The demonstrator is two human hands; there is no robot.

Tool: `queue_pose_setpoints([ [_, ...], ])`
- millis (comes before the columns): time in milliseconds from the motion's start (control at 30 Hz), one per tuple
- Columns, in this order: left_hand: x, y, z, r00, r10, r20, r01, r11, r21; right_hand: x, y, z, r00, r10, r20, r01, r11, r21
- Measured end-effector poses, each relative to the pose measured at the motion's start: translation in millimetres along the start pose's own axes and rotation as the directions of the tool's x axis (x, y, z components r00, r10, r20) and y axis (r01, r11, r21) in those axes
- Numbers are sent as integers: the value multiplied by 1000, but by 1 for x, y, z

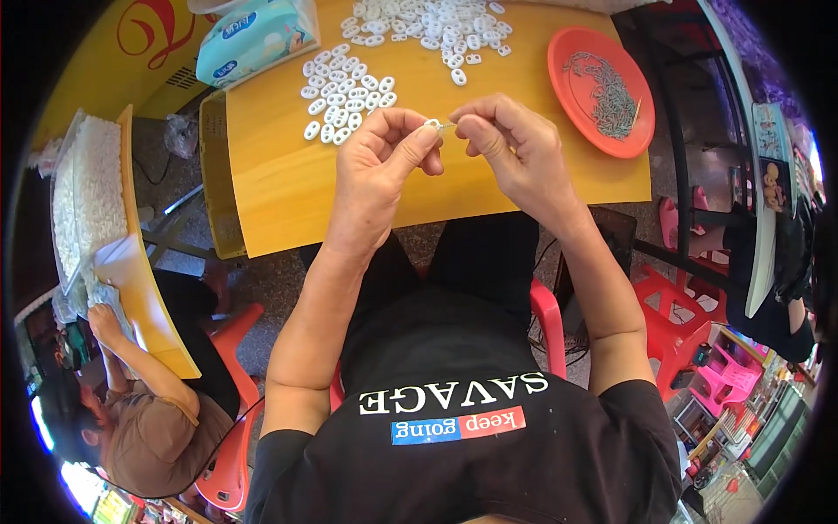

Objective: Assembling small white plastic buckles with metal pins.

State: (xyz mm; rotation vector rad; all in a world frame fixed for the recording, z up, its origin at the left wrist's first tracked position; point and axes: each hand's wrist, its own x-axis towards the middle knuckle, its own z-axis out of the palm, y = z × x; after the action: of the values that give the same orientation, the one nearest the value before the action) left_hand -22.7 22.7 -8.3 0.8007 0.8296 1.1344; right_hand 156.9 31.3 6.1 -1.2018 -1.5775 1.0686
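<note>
Over the near-middle part of the table, my left hand (384,157) pinches a small white oval plastic piece (432,124) between thumb and forefinger. Close beside it, the thumb and forefinger of my right hand (515,148) are closed on a thin metal piece (449,126), perhaps a screw, whose far end meets the white piece. Fingertips partly hide both. Beyond my left hand lies a loose group of white oval pieces with two holes (345,92). A red plate (572,109) at the right holds a heap of thin grey metal pieces (607,100) that look like small screws.
A bigger pile of white pieces (428,22) lies at the far side of the yellow table (288,192). A tissue pack (257,39) stands at the far left corner, above a yellow crate (223,175). Leftward, another person (166,419) sits at a second table (157,306).
</note>
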Motion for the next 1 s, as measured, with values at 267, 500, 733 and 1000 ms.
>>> queue_pose_setpoints([
  [267,-9,7,6,1000,5,22,-5,1000,-8,7,-7,-3,881,-460,113,471,828,-305],
  [500,-15,10,12,998,-16,52,18,999,-40,2,-10,0,899,-424,107,437,866,-242],
  [733,-13,0,16,999,10,35,-8,998,-69,3,-3,3,892,-444,90,453,866,-214],
  [1000,-12,-19,-7,996,-45,-80,44,999,-15,1,26,10,953,-273,135,293,941,-168],
])
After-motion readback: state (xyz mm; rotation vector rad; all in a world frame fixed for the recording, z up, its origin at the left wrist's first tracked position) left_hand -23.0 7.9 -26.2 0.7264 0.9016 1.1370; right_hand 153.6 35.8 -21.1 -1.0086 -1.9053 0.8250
